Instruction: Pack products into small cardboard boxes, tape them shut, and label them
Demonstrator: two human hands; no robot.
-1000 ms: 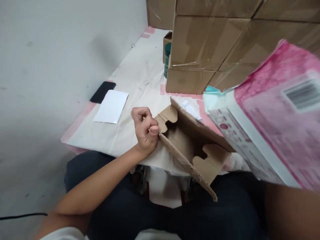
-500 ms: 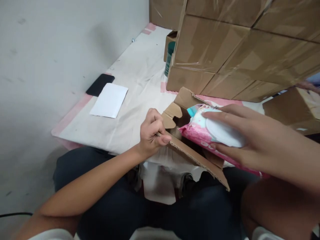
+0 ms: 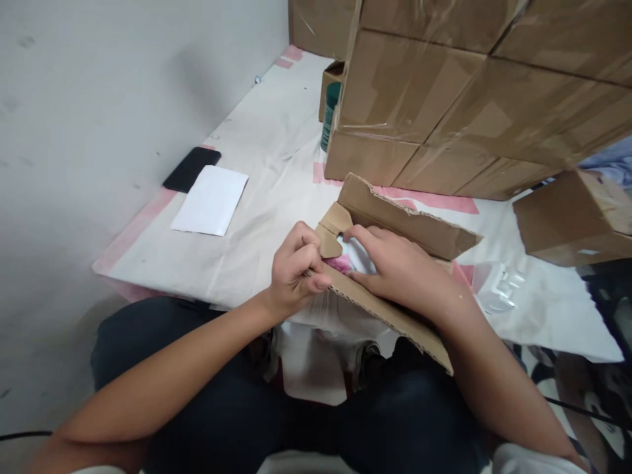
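Note:
An open cardboard box (image 3: 390, 313) sits at the table's near edge with its long flaps raised. My left hand (image 3: 299, 263) is closed on the box's left end, pinching the cardboard flap. Inside the box, my right hand (image 3: 395, 263) grips a pink-and-white pack of wet wipes (image 3: 363, 255) from above. Most of the pack is hidden by that hand and the box walls.
Taped cardboard cartons (image 3: 409, 92) are stacked at the back right, beside a green canister (image 3: 330, 115). White paper (image 3: 211, 199) overlaps a black phone-like slab (image 3: 192, 168) at left. Another box (image 3: 567, 214) and a clear plastic package (image 3: 496, 286) lie at right.
My right hand has moved left and down, taking the wipes pack from above the box into it. My left hand keeps its hold on the flap. The clear package has come into view.

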